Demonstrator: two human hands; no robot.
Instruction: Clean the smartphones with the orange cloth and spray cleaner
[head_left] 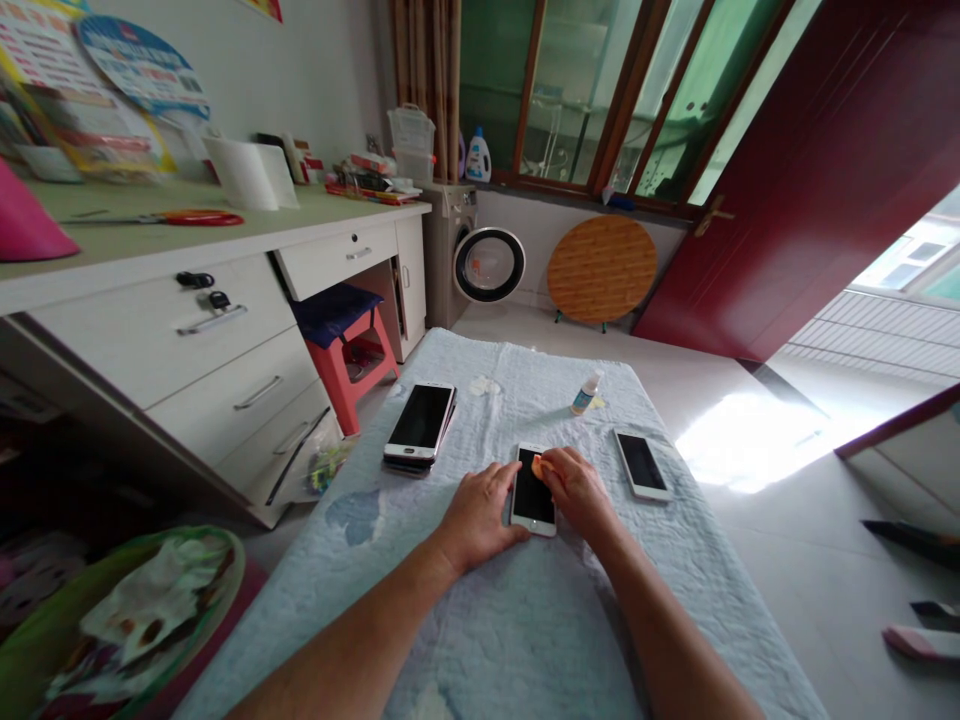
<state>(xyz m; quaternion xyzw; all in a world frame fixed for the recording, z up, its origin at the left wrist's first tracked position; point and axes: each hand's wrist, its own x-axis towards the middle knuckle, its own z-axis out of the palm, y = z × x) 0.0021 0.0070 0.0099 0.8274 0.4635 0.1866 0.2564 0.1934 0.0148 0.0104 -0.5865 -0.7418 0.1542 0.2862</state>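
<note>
A white smartphone (534,505) with a dark screen lies face up on the cloth-covered table (495,640). My left hand (480,512) steadies it, fingers along its left edge and thumb at the bottom corner. Pinched in my right hand (576,488) is a small orange cloth (538,464), pressed on the upper part of the screen. Left of my hands sits a stack of smartphones (421,420), a white one on top. Another white smartphone (642,465) lies to the right. A small spray bottle (585,394) stands upright farther back.
A white desk (247,240) runs along the left, with a red stool (360,365) partly under it. A full waste bin (225,590) stands at the lower left. Farther back are a washing machine with its door (489,265) open and a round wooden board (602,268).
</note>
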